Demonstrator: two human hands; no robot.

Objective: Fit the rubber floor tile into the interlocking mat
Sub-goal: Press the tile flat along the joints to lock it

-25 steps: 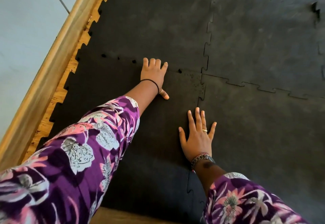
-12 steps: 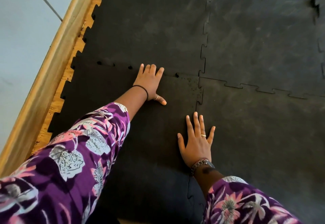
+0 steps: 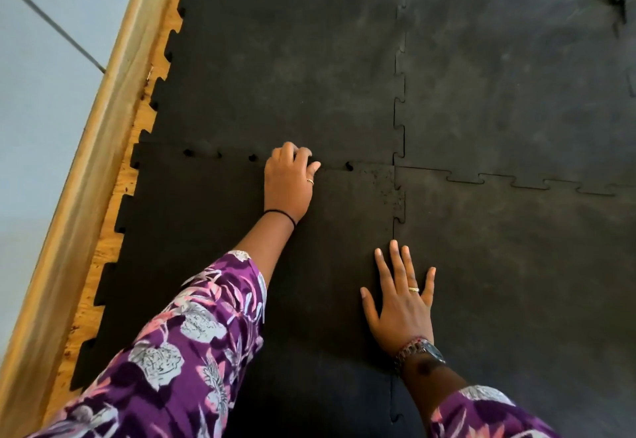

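A black rubber floor tile (image 3: 213, 231) lies at the near left, its toothed edges meeting the interlocking mat (image 3: 516, 93) of joined black tiles. Small gaps show along its far seam (image 3: 203, 154) where the teeth are not flush. My left hand (image 3: 289, 183) rests on that seam with the fingers curled down onto the tile's far edge; I cannot tell whether it grips the edge. My right hand (image 3: 401, 300) lies flat, fingers spread, on the tile's right seam (image 3: 394, 234).
A wooden border (image 3: 86, 179) runs diagonally along the mat's left side, with bare plywood showing between the tile teeth. Beyond it is pale floor (image 3: 41, 76). A lifted joint (image 3: 617, 0) shows at the mat's far right.
My left hand has curled its fingers at the far seam; before, they were stretched flat. My right hand stays flat on the right seam. The view has shifted slightly.
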